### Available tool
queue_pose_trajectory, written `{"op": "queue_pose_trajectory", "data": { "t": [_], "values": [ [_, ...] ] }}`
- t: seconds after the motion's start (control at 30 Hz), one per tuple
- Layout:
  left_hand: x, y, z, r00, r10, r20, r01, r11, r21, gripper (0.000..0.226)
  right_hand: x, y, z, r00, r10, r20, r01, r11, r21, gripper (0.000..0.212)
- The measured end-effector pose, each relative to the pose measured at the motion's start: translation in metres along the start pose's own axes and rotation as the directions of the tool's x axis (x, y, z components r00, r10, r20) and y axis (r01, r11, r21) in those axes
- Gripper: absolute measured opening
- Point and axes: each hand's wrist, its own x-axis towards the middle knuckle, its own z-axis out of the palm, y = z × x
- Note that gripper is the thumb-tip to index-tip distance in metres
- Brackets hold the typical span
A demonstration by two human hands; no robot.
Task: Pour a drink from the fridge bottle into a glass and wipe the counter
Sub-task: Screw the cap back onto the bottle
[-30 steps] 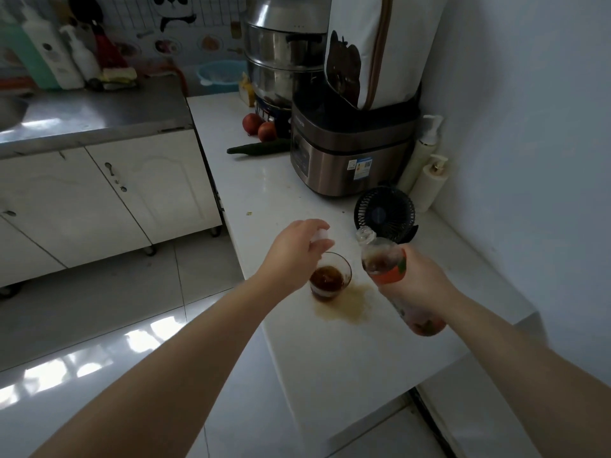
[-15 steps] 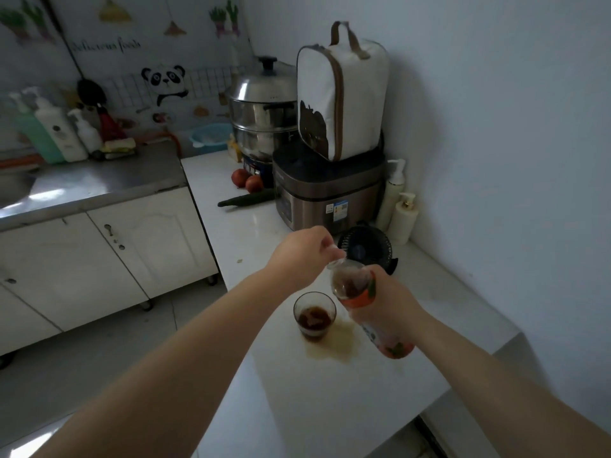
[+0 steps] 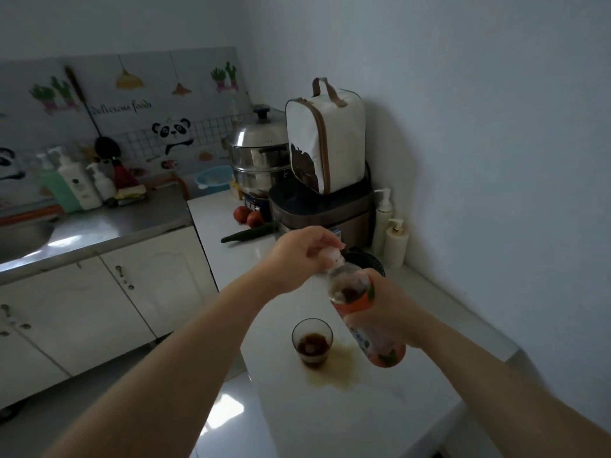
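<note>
My right hand [image 3: 385,307] grips a clear plastic bottle [image 3: 353,292] with an orange label, held tilted above the white counter [image 3: 380,411]. A little dark drink shows in the bottle's neck end. My left hand [image 3: 297,256] pinches the white cap [image 3: 333,254] right at the bottle's mouth. Below them a small glass [image 3: 312,342] stands on the counter, partly filled with dark drink. A brown puddle [image 3: 337,375] spreads on the counter around the glass's right and near side.
Behind the hands a small black fan [image 3: 367,261], a rice cooker [image 3: 322,213] with a white bag on top, a steel steamer pot [image 3: 259,160], two pump bottles [image 3: 390,233], tomatoes [image 3: 248,216] and a cucumber [image 3: 248,234]. A steel sink counter [image 3: 92,226] with cabinets lies left.
My left hand has brought the cap up to the bottle's mouth, and the bottle has risen from the pouring tilt over the glass. The view has swung upward.
</note>
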Motion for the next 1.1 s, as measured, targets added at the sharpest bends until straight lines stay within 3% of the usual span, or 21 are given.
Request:
{"op": "queue_pose_trajectory", "data": {
  "t": [0.13,0.2,0.27,0.37,0.47,0.57,0.67,0.73,0.8,0.93,1.0,1.1],
  "values": [
    [-0.005,0.010,-0.003,0.996,-0.010,0.085,0.035,0.956,-0.293,0.031,-0.005,-0.003,-0.004,0.999,0.035,0.004,-0.036,0.990,0.137,0.059],
    [-0.008,0.017,0.000,0.998,-0.018,0.063,0.039,0.937,-0.348,0.028,-0.006,-0.003,-0.004,1.000,0.017,0.004,-0.017,0.990,0.143,0.063],
    [-0.009,0.024,0.004,0.999,-0.042,-0.035,0.030,0.956,-0.290,0.028,-0.007,-0.001,-0.005,1.000,-0.001,0.006,0.000,0.986,0.165,0.067],
    [-0.008,0.026,0.011,0.975,-0.046,-0.218,0.060,0.996,0.059,0.039,-0.013,-0.006,-0.010,1.000,0.009,-0.025,-0.003,0.978,0.210,0.064],
    [-0.010,0.027,0.014,0.962,-0.028,-0.270,0.080,0.979,0.186,0.030,-0.017,-0.007,-0.013,0.999,0.019,-0.030,-0.013,0.982,0.190,0.062],
    [-0.013,0.032,0.007,0.988,0.039,-0.149,-0.008,0.978,0.209,0.029,-0.020,-0.005,-0.014,0.999,0.029,-0.033,-0.022,0.979,0.203,0.062],
    [-0.017,0.038,0.000,0.999,0.035,0.032,-0.039,0.991,0.128,0.044,-0.024,-0.003,-0.015,0.999,0.040,-0.023,-0.033,0.972,0.234,0.062],
    [-0.017,0.039,0.004,1.000,0.022,0.016,-0.024,0.992,0.124,0.052,-0.026,-0.003,-0.016,1.000,0.023,-0.018,-0.018,0.976,0.215,0.068],
    [-0.015,0.041,0.011,0.995,-0.022,-0.101,0.038,0.986,0.160,0.052,-0.027,-0.002,-0.017,1.000,-0.005,-0.022,0.009,0.978,0.207,0.069],
    [-0.013,0.044,0.022,0.980,0.009,-0.201,0.053,0.951,0.304,0.032,-0.034,-0.003,-0.022,1.000,-0.003,-0.016,0.007,0.971,0.238,0.054],
    [-0.013,0.046,0.021,0.990,0.040,-0.133,0.003,0.950,0.312,0.028,-0.036,0.001,-0.022,1.000,-0.012,-0.005,0.013,0.972,0.234,0.059],
    [-0.015,0.049,0.015,0.997,0.050,0.061,-0.065,0.963,0.261,0.043,-0.040,0.005,-0.023,1.000,-0.009,-0.002,0.010,0.967,0.255,0.052]
  ]
}}
